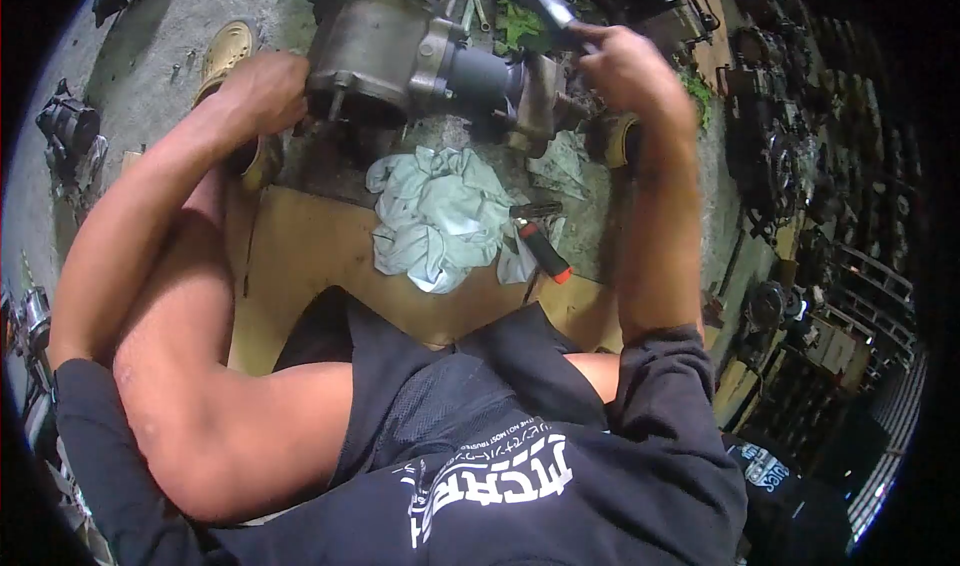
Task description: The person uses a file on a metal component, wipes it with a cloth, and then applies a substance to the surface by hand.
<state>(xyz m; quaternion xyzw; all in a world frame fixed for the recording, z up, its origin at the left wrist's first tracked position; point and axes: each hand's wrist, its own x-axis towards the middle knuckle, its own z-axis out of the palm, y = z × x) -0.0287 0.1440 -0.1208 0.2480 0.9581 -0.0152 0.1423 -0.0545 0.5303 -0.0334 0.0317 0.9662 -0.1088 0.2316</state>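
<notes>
A large grey cylindrical metal housing (370, 51) with a toothed gear at its far end lies on its side before me. From its right side a dark shaft section (478, 78) runs to a metal yoke-like end (538, 101). My left hand (268, 91) is closed at the housing's left edge, fingers curled against it. Raised above the yoke end, my right hand (630, 71) grips a hammer-like tool (551, 4) with a shiny metal end, blurred by motion. A crumpled pale cloth (440, 211) lies in front of the housing.
A black-and-red-handled tool (545, 253) rests beside the cloth on cardboard (310, 246). Wrenches (478, 8) lie behind the housing. Greasy metal parts (780, 156) crowd the right side, and a dark part (68, 131) sits at left. My feet in tan clogs (228, 51) flank the work.
</notes>
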